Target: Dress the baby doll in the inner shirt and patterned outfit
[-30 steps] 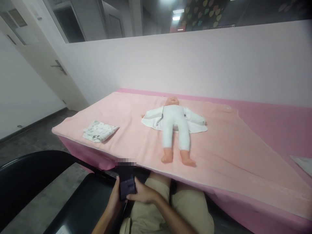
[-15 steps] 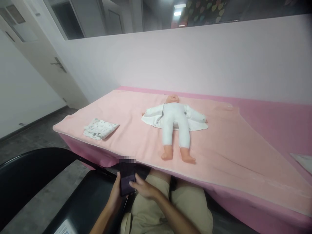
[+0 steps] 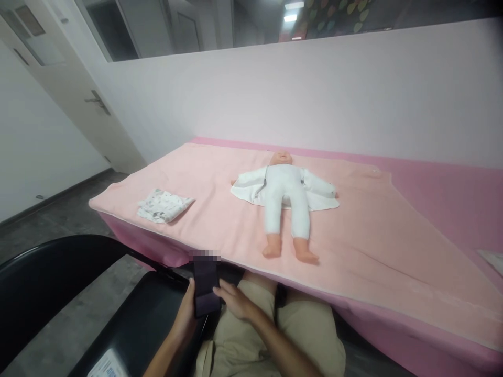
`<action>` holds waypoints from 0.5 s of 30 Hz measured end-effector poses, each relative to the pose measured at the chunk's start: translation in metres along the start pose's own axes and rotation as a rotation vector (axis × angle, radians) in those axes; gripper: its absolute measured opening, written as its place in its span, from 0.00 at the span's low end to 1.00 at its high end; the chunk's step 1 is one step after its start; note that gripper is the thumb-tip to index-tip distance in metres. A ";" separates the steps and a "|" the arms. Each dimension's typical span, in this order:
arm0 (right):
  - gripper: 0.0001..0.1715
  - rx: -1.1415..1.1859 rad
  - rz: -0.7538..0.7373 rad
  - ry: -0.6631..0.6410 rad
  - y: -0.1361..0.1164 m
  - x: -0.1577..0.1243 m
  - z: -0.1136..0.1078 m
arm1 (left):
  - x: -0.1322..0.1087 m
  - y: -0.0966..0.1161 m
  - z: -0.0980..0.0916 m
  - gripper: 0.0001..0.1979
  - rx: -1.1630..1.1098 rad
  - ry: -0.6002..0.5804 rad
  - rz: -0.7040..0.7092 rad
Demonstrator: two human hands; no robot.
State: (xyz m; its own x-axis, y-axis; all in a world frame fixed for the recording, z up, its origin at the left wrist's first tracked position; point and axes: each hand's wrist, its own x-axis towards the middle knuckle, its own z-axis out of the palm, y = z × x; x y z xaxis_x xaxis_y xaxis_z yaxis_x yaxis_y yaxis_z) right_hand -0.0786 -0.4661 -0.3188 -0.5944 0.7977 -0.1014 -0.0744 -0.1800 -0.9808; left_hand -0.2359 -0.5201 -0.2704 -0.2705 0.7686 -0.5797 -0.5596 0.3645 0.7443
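Observation:
A dark smartphone (image 3: 206, 287) is held low in front of my lap, at the near edge of the table. My left hand (image 3: 187, 310) is wrapped round its left side, thumb along the edge. From the right, my right hand (image 3: 234, 300) grips the other edge, its thumb at the side of the screen. Its remaining fingers are partly hidden. Beyond the phone, a baby doll (image 3: 286, 189) lies on its back on the table, feet towards me. Its white body is bare of fastened clothing, and a white open top (image 3: 248, 187) is spread under it, with both arms in the sleeves.
A folded patterned cloth (image 3: 164, 206) lies on the pink towel (image 3: 220, 220) left of the doll. A black chair (image 3: 133, 319) stands at my left, bearing a white packet (image 3: 108, 365). More white cloth (image 3: 491, 259) shows at the right edge. A wall rises behind the table.
My right thumb has shifted from over the phone's screen to its right edge. The whole view has moved slightly. The doll and folded cloth stay in place.

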 end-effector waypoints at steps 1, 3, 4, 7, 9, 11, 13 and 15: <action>0.22 -0.044 -0.020 0.037 -0.002 0.000 -0.001 | -0.002 0.002 -0.001 0.28 -0.015 0.005 -0.003; 0.21 -0.113 -0.066 0.139 -0.004 0.002 0.000 | -0.005 0.003 -0.004 0.29 -0.032 0.006 -0.005; 0.22 -0.110 -0.082 0.185 -0.005 0.004 0.000 | -0.007 0.003 -0.007 0.30 -0.042 -0.002 -0.012; 0.26 0.027 -0.036 0.185 -0.004 0.012 0.004 | -0.011 0.000 -0.013 0.34 -0.079 -0.079 -0.086; 0.31 0.133 0.034 0.117 -0.002 0.017 0.006 | -0.014 -0.003 -0.014 0.36 -0.095 -0.126 -0.138; 0.32 0.197 0.061 0.088 -0.002 0.019 0.007 | -0.016 -0.006 -0.013 0.37 -0.110 -0.142 -0.174; 0.32 0.225 0.034 0.118 -0.003 0.019 0.007 | -0.018 -0.009 -0.010 0.37 -0.125 -0.153 -0.198; 0.30 0.238 -0.011 0.151 -0.005 0.019 0.007 | -0.018 -0.010 -0.007 0.37 -0.129 -0.167 -0.199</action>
State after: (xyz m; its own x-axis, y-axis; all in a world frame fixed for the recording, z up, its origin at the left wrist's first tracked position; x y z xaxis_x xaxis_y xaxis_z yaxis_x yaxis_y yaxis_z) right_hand -0.0952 -0.4546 -0.3149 -0.4674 0.8741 -0.1323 -0.2771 -0.2870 -0.9170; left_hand -0.2309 -0.5409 -0.2698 -0.0185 0.7682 -0.6399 -0.6864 0.4556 0.5669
